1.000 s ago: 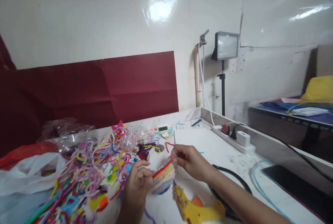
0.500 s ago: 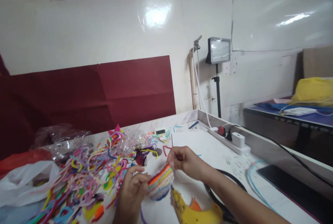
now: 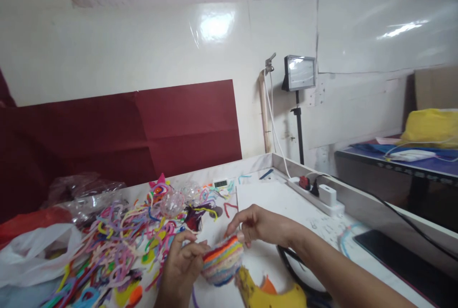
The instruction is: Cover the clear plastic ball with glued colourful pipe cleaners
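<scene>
A rounded piece striped in red, orange, yellow, pink and blue, fuzzy like pipe cleaners (image 3: 222,262), is held up between my two hands. My left hand (image 3: 184,262) grips its left edge between thumb and fingers. At its upper right edge, my right hand (image 3: 252,227) has its fingers curled and pinched against the rim. Just below the piece, to the right, lies a yellow glue gun (image 3: 274,293) with an orange trigger, partly cut off by the frame. White paper or board lies underneath.
Loose coloured pipe cleaners (image 3: 118,246) are heaped on the left, beside a white plastic bag (image 3: 39,255). A small digital display (image 3: 221,183) stands at the back. On the right are a power strip (image 3: 318,196), a black cable (image 3: 286,262) and a dark phone (image 3: 404,265).
The striped piece has dropped slightly and turned to show more of its face. My right hand's fingers have shifted down and over its upper right edge. My left hand keeps its grip.
</scene>
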Demonstrator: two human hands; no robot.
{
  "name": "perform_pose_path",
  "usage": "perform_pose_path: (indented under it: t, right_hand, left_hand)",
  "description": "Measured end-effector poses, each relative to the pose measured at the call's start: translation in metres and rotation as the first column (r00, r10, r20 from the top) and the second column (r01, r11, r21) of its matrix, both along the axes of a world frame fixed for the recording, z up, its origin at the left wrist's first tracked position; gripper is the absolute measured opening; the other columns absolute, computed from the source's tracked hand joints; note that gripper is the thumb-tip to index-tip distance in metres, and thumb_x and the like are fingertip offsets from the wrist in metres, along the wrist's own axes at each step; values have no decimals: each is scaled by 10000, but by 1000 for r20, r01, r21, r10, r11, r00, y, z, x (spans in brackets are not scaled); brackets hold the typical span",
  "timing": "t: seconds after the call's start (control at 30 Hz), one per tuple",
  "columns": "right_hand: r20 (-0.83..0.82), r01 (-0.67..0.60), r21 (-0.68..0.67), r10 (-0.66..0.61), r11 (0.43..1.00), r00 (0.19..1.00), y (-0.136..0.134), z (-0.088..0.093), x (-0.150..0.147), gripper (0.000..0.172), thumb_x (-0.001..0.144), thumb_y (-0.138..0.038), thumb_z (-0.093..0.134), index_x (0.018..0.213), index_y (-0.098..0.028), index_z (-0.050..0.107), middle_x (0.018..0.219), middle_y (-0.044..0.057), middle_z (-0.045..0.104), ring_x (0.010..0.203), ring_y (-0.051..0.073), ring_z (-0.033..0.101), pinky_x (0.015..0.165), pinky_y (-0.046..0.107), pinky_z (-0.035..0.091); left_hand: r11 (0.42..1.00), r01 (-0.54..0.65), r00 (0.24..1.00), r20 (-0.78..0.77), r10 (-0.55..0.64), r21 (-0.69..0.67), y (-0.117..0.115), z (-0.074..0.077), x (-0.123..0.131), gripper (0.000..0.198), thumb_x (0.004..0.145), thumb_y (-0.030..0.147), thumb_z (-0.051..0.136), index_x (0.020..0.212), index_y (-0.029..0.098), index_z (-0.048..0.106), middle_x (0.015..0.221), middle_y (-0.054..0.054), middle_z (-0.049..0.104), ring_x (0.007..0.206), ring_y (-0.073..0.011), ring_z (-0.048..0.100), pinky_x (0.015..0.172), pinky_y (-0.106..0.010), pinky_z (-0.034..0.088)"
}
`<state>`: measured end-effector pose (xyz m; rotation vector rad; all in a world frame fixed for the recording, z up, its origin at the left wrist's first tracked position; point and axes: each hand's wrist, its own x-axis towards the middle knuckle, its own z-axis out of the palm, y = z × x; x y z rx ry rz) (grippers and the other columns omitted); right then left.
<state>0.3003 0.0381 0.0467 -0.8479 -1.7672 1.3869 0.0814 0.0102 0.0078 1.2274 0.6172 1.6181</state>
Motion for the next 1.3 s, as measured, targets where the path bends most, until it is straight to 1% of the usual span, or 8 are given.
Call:
perform_pose_path:
  t: [0.17, 0.33, 0.5, 0.63, 0.73, 0.83, 1.07, 1.3]
  right_hand:
    - [26, -25, -14, 25, 1000, 999, 1, -5, 1, 456, 557, -545, 784, 714, -135, 662, 577, -35, 532, 529, 94, 440, 535, 241, 344]
    - [59, -36, 12, 36, 999, 998, -8, -2, 1, 436, 620, -551, 744, 689, -138, 622, 588, -47, 493, 559, 85, 387, 551, 229, 300]
    - [122, -53, 72, 44, 996, 992, -16, 6, 1, 375, 704, -526, 665, 680, -159, 590, 605, -46, 469, 556, 91, 357, 542, 234, 292]
    - [231, -44, 154, 7, 987, 973, -18, 8, -1, 266, 760, -414, 592, 670, -164, 583, 575, -50, 435, 530, 92, 339, 511, 223, 289]
    - [322, -9, 268, -81, 963, 943, -20, 7, -7, 148, 757, -257, 556, 646, -163, 583, 584, -39, 468, 552, 102, 379, 530, 221, 305]
    - [399, 28, 404, -203, 914, 894, -27, 8, -17, 124, 731, -123, 534, 627, -171, 583, 584, -32, 502, 579, 115, 419, 557, 231, 297]
    - [486, 19, 573, -358, 819, 797, -43, 13, -46, 195, 714, -29, 492, 630, -168, 599, 666, 31, 629, 608, 142, 500, 581, 255, 287]
    - [497, -7, 566, -335, 825, 801, -41, 11, -48, 226, 732, -18, 493, 728, -186, 644, 739, 26, 677, 670, 148, 572, 606, 229, 347]
  left_hand:
    - [997, 75, 997, -32, -75, 1, 2, 0, -5, 411, 601, 413, 832, 874, 257, 567, 589, 58, 716, 649, -161, 670, 926, -338, 403]
    - [987, 139, 986, -82, -146, -87, -1, 1, -8, 335, 652, 342, 807, 888, 223, 601, 677, -2, 715, 794, -211, 667, 785, -312, 450]
    - [971, 211, 975, -50, -218, -113, 0, 0, -8, 277, 704, 354, 756, 909, 221, 625, 644, 4, 704, 801, -213, 665, 857, -339, 427]
    - [984, 120, 958, -245, -149, -130, 3, 2, -12, 227, 812, 363, 621, 974, 204, 627, 759, -57, 746, 858, -253, 666, 844, -364, 443]
    - [991, -77, 835, -536, 123, 108, 0, 6, -14, 185, 844, 297, 557, 933, 198, 685, 947, -100, 722, 981, -277, 623, 890, -383, 424]
    - [921, -144, 639, -677, 366, 362, -8, 9, -10, 193, 839, 260, 552, 909, 206, 723, 986, -105, 682, 991, -285, 601, 882, -390, 430]
    - [858, -27, 364, -794, 487, 513, -18, 9, -2, 136, 821, 184, 594, 869, 201, 720, 852, -72, 738, 812, -259, 642, 743, -373, 441]
    - [899, -75, 373, -824, 426, 431, -14, 17, -5, 138, 767, 123, 635, 698, 191, 733, 676, -50, 715, 728, -255, 597, 679, -360, 422]
